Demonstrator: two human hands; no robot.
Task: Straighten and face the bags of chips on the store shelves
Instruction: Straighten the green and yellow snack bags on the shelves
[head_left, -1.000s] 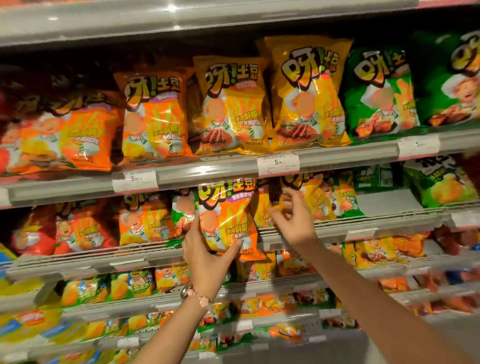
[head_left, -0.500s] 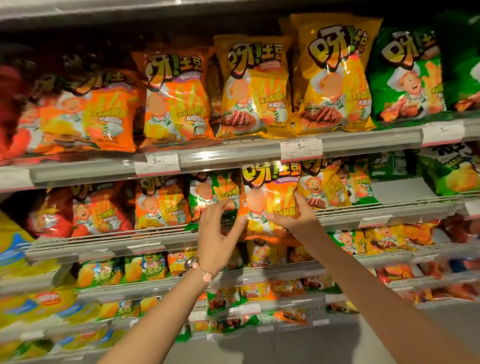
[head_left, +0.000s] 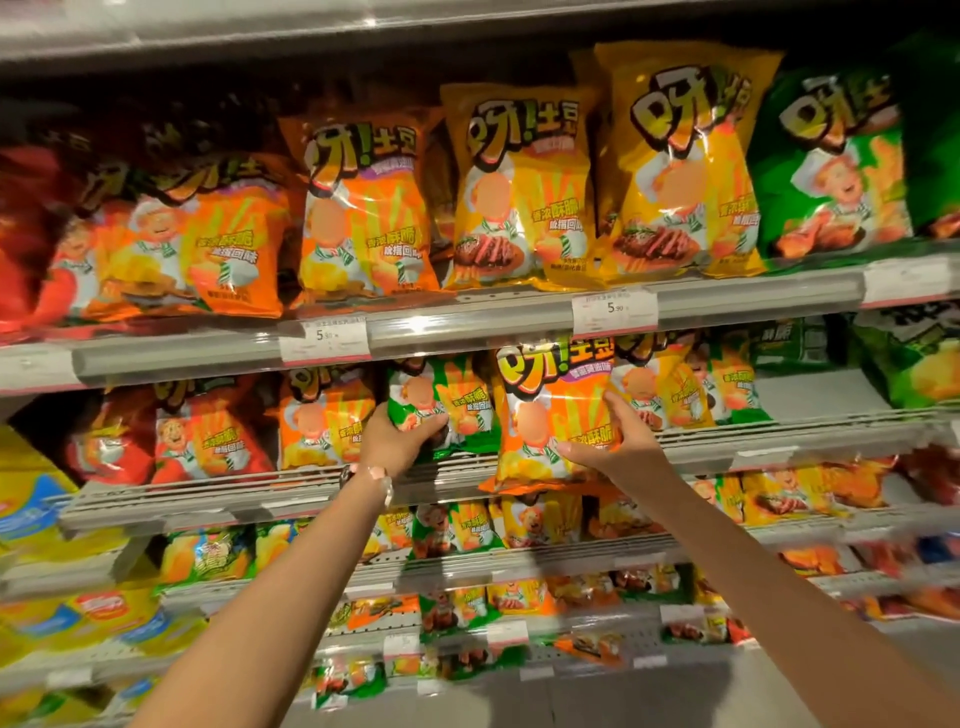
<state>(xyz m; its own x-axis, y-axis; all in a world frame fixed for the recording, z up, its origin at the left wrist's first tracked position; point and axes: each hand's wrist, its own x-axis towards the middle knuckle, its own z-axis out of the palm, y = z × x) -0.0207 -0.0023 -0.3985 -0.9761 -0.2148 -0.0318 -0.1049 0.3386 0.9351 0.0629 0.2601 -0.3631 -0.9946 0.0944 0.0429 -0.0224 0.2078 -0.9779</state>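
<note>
The orange bag of chips (head_left: 553, 415) stands at the front lip of the second shelf (head_left: 197, 501), upright and face-out, its bottom seam hanging a little over the rail. The right hand (head_left: 621, 452) holds it from its right side: the fingers lie up along the bag's right edge and the thumb runs across the lower front, so that grip is pinching the bag. Just beside it to the left, the green bag of chips (head_left: 447, 405) sits on the same shelf, leaning somewhat, and the left hand (head_left: 397, 441) has its fingers curled round the bag's lower left corner, a grip closed on that bag; a bracelet (head_left: 376, 475) shows at the wrist. Both bags look puffed with air, so I judge them very light, soft and crinkly, with slick film that can slide between fingers, and the chips inside would break if squeezed. The safest hold is probably at the side edges or the flat seams at top and bottom, not across the bulging middle. Further out, more orange and red bags fill the shelf to the left and yellow ones to the right; the upper shelf (head_left: 467, 325) carries larger orange, yellow and green bags above price tags (head_left: 614, 310). Lower shelves hold smaller packs, blurred.
</note>
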